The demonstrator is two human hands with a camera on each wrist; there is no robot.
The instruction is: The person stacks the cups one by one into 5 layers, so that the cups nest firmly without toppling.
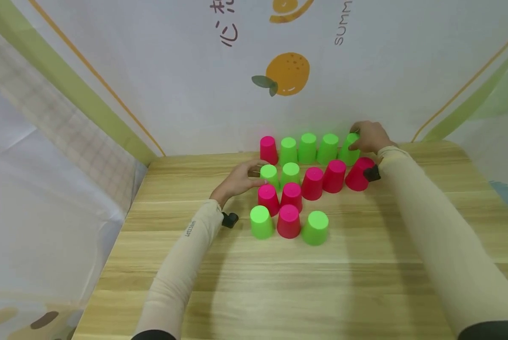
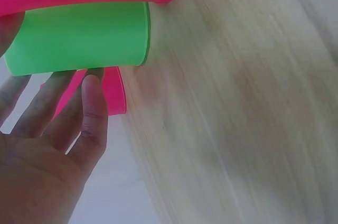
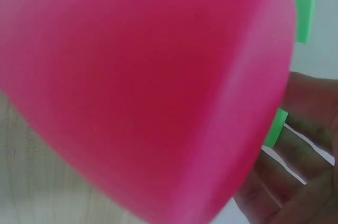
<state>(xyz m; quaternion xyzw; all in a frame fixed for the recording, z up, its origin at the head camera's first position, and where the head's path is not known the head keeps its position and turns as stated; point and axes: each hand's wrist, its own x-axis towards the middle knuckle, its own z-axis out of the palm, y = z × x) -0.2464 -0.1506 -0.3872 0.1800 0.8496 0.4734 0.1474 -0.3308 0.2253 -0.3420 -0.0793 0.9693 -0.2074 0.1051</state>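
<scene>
Rows of upside-down plastic cups, green and pink, stand on the wooden table (image 1: 254, 283). My left hand (image 1: 239, 179) grips the leftmost green cup (image 1: 269, 175) of the second row, thumb at its near side, fingers behind. In the left wrist view that green cup (image 2: 79, 39) sits between thumb and fingers, with a pink cup (image 2: 111, 91) beyond. At the back row's right end, my right hand (image 1: 370, 136) holds a green cup (image 1: 348, 152) between thumb and fingers. A tilted pink cup (image 1: 359, 174) is by my right wrist and largely hides that hand in the right wrist view.
Several more cups stand close by: a pink one (image 1: 268, 150) at the back left, pink ones (image 1: 312, 183) in the middle, and a front row with a green cup (image 1: 315, 228) at its right. A fruit-printed white cloth (image 1: 185, 85) hangs behind the table.
</scene>
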